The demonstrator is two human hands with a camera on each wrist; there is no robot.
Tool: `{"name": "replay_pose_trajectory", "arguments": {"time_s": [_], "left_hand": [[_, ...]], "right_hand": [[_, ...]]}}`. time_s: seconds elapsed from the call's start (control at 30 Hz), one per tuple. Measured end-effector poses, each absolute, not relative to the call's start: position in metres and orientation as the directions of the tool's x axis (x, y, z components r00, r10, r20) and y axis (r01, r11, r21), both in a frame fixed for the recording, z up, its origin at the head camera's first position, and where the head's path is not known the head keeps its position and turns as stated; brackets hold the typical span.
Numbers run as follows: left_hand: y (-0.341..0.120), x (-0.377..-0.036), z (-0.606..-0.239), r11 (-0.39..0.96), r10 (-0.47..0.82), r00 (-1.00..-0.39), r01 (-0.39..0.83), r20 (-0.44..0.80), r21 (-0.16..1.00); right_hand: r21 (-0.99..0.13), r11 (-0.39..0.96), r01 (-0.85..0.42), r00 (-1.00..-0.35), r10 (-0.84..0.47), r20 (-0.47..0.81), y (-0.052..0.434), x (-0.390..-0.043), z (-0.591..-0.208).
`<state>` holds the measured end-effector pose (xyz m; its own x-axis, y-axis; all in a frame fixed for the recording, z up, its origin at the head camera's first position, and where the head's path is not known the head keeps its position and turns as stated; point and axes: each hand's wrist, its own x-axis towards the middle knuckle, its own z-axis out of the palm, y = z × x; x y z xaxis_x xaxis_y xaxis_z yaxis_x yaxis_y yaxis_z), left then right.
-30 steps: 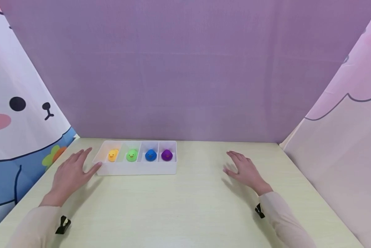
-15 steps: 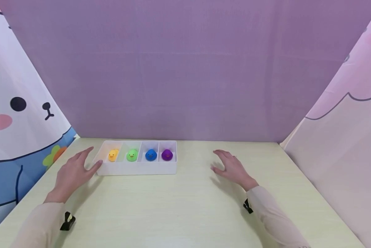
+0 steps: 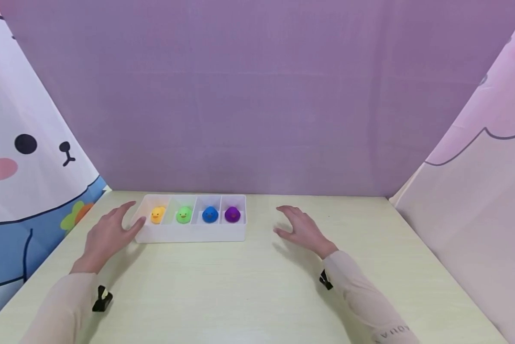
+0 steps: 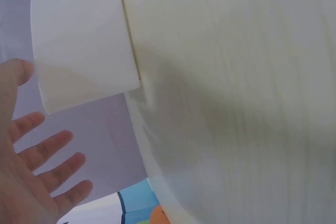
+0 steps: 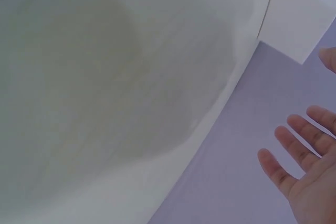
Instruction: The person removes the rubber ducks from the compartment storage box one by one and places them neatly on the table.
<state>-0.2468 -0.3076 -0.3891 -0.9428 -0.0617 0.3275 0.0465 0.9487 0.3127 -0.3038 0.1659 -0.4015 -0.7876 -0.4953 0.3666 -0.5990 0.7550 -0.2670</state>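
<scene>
A white tray (image 3: 190, 233) with a row of compartments stands at the back left of the table. From left to right it holds a yellow duck (image 3: 157, 215), a green duck (image 3: 183, 215), a blue duck (image 3: 210, 214) and a purple duck (image 3: 232, 214), one in each compartment. My left hand (image 3: 110, 235) is at the tray's left end, fingers spread, its thumb overlapping the corner in the head view. To the right of the tray, apart from it, my right hand (image 3: 305, 231) hovers with spread fingers and nothing in it. Both wrist views show the tray's plain outer wall (image 4: 84, 40) near the fingers.
The pale wooden table (image 3: 240, 291) reaches back to a purple cloth wall (image 3: 248, 95). Printed curtains flank it, a white cartoon animal (image 3: 33, 110) on the left and a pink one (image 3: 489, 110) on the right.
My right hand has moved left across the table, closer to the tray. The left hand has shifted slightly right and forward against the tray's left end. Tray and ducks stay put.
</scene>
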Motion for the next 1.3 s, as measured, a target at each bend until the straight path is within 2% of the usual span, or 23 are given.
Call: {"name": "replay_pose_trajectory", "arguments": {"time_s": [0.6, 0.83, 1.3], "left_hand": [[-0.307, -0.258, -0.392, 0.927, -0.062, -0.963, 0.041, 0.263, 0.372], [-0.308, -0.259, -0.394, 0.917, -0.053, -0.973, 0.041, 0.223, 0.397], [-0.311, -0.261, -0.396, 0.885, -0.044, -0.990, 0.023, 0.132, 0.466]], "right_hand": [[-0.423, 0.685, -0.593, -0.805, -0.499, 0.322, 0.120, -0.311, -0.398], [-0.504, 0.609, -0.612, -0.789, -0.516, 0.334, 0.102, -0.311, -0.398], [-0.579, 0.573, -0.580, -0.807, -0.504, 0.309, 0.082, -0.314, -0.402]]}}
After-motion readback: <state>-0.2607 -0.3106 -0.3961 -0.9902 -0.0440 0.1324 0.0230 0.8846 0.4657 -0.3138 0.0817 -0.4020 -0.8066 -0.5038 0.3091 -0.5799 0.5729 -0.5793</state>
